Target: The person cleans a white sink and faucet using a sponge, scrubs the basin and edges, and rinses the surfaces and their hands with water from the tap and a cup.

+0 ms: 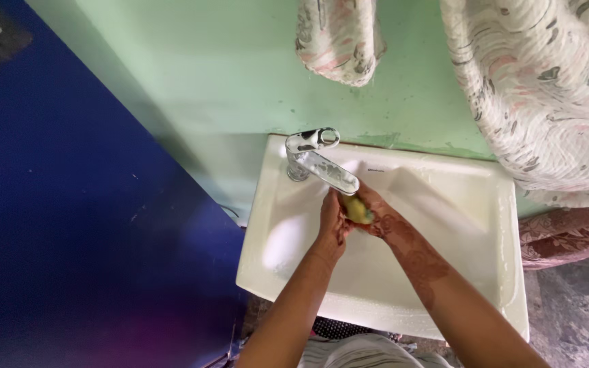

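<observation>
- Hands meet over the basin of a white rectangular sink point(485, 204), directly under the spout of a chrome tap point(318, 163).
- Left hand point(332, 225): fingers curled and closed against a small yellow object point(357, 210), pressing it from the left.
- Right hand point(376, 215): fingers wrapped around the same yellow object from the right; dark reddish patterning runs over the hand and down the forearm.
- Yellow object: smooth, rounded, mostly covered by both hands; its kind cannot be told.
- Tap: polished metal, single lever on top, spout angled down toward the hands.
- Sink: glossy, wet-looking ceramic with a flat rim, mounted on a pale green wall point(226, 61) beyond the hands.
- Patterned cloth point(547, 88), white with grey and pink swirls, hangs above and right of the hands; a second piece point(339, 37) hangs above the tap.
- Flat deep-blue panel point(69, 218) stands left of the hands.
- No packages, labels or signs visible.
</observation>
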